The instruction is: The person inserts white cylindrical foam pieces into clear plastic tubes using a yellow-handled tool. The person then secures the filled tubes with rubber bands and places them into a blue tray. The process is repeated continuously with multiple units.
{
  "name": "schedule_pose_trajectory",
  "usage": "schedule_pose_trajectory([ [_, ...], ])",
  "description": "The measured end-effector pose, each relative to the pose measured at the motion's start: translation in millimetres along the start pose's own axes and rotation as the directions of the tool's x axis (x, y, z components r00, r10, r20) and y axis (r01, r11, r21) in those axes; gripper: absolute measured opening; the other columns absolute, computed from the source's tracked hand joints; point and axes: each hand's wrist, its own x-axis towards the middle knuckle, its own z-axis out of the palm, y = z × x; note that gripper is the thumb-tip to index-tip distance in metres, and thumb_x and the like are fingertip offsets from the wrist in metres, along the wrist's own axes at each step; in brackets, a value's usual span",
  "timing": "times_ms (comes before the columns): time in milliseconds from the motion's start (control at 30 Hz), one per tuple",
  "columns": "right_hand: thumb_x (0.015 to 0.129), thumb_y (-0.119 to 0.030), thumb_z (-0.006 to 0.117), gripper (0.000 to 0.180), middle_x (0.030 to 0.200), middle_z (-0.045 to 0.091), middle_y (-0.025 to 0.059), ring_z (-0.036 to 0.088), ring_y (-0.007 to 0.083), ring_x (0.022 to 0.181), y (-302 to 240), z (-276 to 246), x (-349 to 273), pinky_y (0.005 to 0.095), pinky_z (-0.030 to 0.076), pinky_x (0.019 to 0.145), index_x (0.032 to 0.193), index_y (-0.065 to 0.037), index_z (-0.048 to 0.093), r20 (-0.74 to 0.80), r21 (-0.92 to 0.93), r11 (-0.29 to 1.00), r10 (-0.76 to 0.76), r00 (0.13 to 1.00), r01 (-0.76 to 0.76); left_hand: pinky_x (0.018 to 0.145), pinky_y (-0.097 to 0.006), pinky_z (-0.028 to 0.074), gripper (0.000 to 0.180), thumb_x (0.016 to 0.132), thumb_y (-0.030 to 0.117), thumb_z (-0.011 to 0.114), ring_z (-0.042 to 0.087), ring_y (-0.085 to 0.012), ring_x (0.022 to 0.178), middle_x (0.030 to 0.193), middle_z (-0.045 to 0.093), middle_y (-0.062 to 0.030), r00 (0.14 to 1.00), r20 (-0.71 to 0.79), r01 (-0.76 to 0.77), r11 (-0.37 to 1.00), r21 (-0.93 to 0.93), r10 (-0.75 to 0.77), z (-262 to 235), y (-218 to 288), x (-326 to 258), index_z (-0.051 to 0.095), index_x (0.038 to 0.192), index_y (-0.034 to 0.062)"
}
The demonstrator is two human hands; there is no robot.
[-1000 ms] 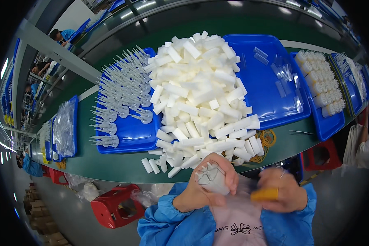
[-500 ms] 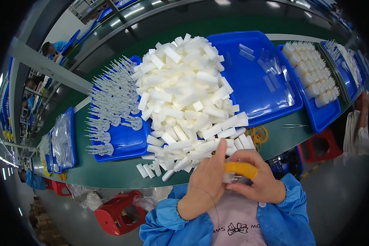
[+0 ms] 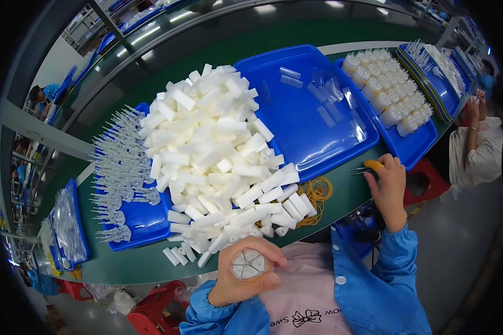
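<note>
My left hand (image 3: 236,279) is wrapped around a round bundle (image 3: 248,264) of clear and white wedge-shaped pieces, its segmented end facing up, near the table's front edge. At the right, my right hand (image 3: 387,187) reaches over the green table and pinches thin metal tweezers (image 3: 361,170) between thumb and index finger. A yellow finger cot (image 3: 374,165) covers that index fingertip. Between my hands and beyond them lies a big heap of white foam blocks (image 3: 212,134). Yellow rubber bands (image 3: 318,195) lie tangled beside the heap.
A large blue tray (image 3: 296,142) holds several clear plastic pieces. Right of it, another blue tray (image 3: 411,152) carries rows of finished-looking white bundles (image 3: 394,92). A left tray (image 3: 145,220) holds spiky white plastic parts (image 3: 117,167). Red stools (image 3: 156,307) stand below; a person (image 3: 475,148) sits at right.
My hands have parted. The left keeps the round bundle and has moved left, turning its end upward. My right hand has moved out to the tweezers on the table. The whole view has shifted.
</note>
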Motion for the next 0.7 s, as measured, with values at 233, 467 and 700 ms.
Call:
schedule_pose_trajectory([
  [233, 0.077, -0.006, 0.063, 0.012, 0.086, 0.058, 0.0123, 0.054, 0.0303, 0.071, 6.1, 12.9, -27.1, 0.0383, 0.04, 0.062, 0.087, 0.0, 0.059, -0.045, 0.196, 0.98, 0.046, 0.998, -0.036, 0.074, -0.025, 0.044, 0.069, 0.071, 0.007, 0.075, 0.056, -0.0139, 0.079, 0.085, 0.058, -0.0074, 0.99, -0.081, 0.122, 0.99, 0.066, -0.116, 7.5, 3.3, 8.5, 0.039, 0.129, 0.0007],
  [467, 0.085, 0.0, 0.054, 0.032, 0.082, 0.057, 0.0049, 0.055, 0.0103, 0.068, -16.5, -14.2, -25.5, 0.0229, 0.046, 0.061, 0.116, 0.003, 0.051, 0.14, 0.788, 0.551, 0.275, 0.951, -0.275, 0.086, -0.037, 0.044, 0.081, 0.077, 0.021, 0.07, 0.055, -0.0251, 0.098, 0.106, 0.053, -0.0146, 0.98, 0.028, 0.194, 0.92, -0.34, -0.196, 18.2, 4.0, 13.1, 0.021, 0.14, 0.0029],
  [700, 0.086, -0.003, 0.058, 0.032, 0.088, 0.06, 0.007, 0.057, 0.0107, 0.076, -20.7, -12.1, -23.1, 0.0229, 0.047, 0.072, 0.116, 0.003, 0.052, -0.117, 0.79, 0.593, 0.393, 0.912, -0.154, 0.086, -0.033, 0.045, 0.073, 0.079, 0.026, 0.069, 0.055, -0.02, 0.098, 0.111, 0.053, -0.0128, 0.956, 0.024, 0.291, 0.946, -0.14, -0.291, 12.3, 1.4, 13.7, 0.031, 0.136, 0.0022],
])
